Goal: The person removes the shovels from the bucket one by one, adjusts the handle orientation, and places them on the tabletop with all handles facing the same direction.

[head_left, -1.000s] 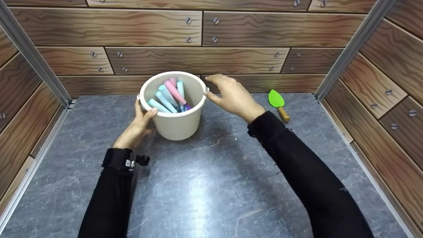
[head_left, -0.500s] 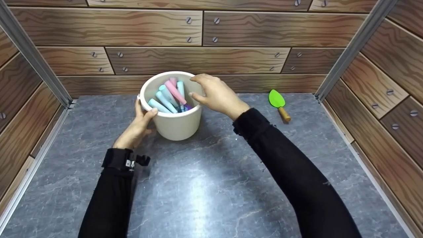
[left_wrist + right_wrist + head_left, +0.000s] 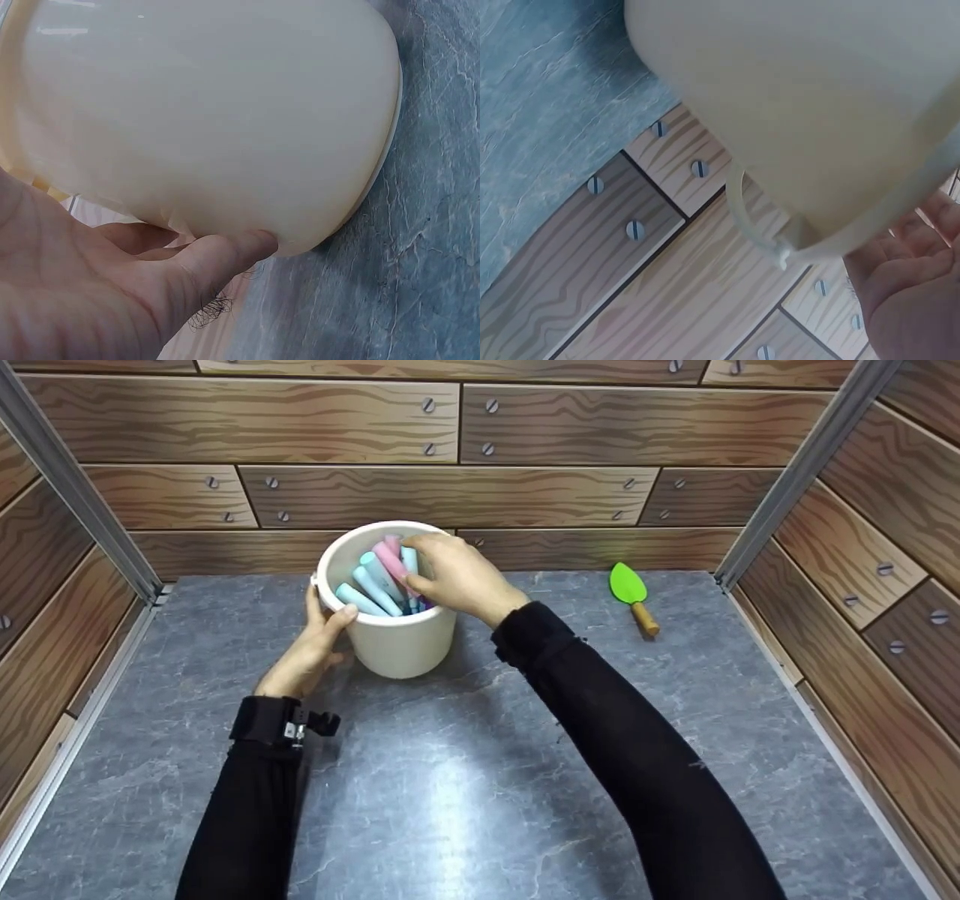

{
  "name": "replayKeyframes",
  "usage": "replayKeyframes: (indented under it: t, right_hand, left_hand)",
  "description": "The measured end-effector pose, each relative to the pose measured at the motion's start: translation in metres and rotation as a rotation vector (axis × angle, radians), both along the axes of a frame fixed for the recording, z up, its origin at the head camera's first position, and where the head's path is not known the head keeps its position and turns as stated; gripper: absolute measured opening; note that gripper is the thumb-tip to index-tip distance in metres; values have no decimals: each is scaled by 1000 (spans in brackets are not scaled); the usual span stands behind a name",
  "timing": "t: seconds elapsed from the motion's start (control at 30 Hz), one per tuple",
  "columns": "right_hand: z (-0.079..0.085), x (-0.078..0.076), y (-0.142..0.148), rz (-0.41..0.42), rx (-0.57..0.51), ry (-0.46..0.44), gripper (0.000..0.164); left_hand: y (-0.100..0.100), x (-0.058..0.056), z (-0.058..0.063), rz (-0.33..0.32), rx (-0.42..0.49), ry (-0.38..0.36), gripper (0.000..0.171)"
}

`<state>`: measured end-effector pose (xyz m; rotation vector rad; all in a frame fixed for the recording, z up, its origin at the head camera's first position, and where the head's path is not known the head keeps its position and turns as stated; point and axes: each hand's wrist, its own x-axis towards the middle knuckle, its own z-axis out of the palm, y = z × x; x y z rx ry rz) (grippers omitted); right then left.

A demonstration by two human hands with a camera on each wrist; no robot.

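A cream bucket stands upright on the grey marbled surface near the back wall. Inside it, light-blue rounded sticks and pink ones lean together, with a bit of purple low among them. My left hand holds the bucket's left side, thumb at the rim and other fingers against the outer wall. Over the right rim reaches my right hand, thumb and fingers apart, its fingertips right at a pink stick and a light-blue one. In the right wrist view, the bucket's rim partly covers the right hand.
To the right on the surface lies a small trowel with a green blade and a wooden handle. Wood-patterned walls enclose the back and both sides, with grey metal strips at the corners. A curved bucket handle hangs at its far side.
My right hand has moved left from outside the bucket's right rim to over the sticks inside. The left hand, the bucket and the trowel stay where they were.
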<state>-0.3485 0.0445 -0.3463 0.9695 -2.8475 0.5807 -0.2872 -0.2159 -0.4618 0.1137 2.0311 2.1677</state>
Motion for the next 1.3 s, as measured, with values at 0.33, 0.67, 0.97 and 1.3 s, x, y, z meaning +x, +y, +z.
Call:
replayKeyframes:
  t: [0.33, 0.67, 0.97, 1.3]
  right_hand:
    - [-3, -9, -21, -21, 2, -48, 63]
    - [-34, -48, -43, -8, 33, -64, 66]
    - [-26, -26, -47, 0, 56, -118, 67]
    - [-20, -17, -45, 103, 115, -148, 63]
  left_hand:
    - [-1, 0, 1, -6, -5, -8, 114]
    - [-1, 1, 2, -13, 6, 5, 112]
    - [0, 2, 1, -16, -8, 8, 115]
    - [-1, 2, 2, -16, -31, 10, 113]
